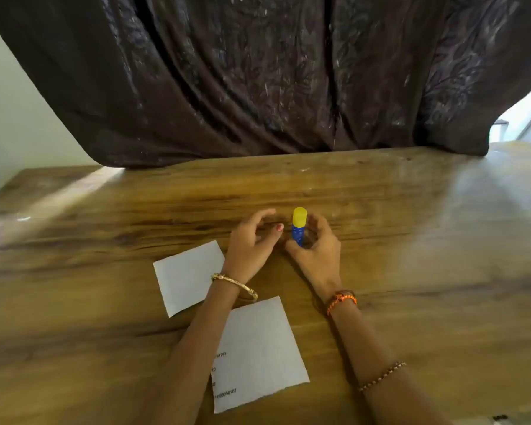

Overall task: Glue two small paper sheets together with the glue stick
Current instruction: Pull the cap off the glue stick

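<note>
A glue stick [299,226] with a blue body and a yellow cap stands upright on the wooden table [411,240]. My right hand [318,250] curls round its lower body from the right. My left hand [252,240] hovers just left of the stick with loosely curled fingers, holding nothing. One small white paper sheet [187,276] lies to the left, partly under my left wrist. A second white sheet [258,351] with some printed numbers lies nearer me, its left edge hidden by my left forearm.
A dark patterned curtain [258,75] hangs down to the table's far edge. A pale wall [13,118] is at the left. Bare wood stretches to the right of my hands.
</note>
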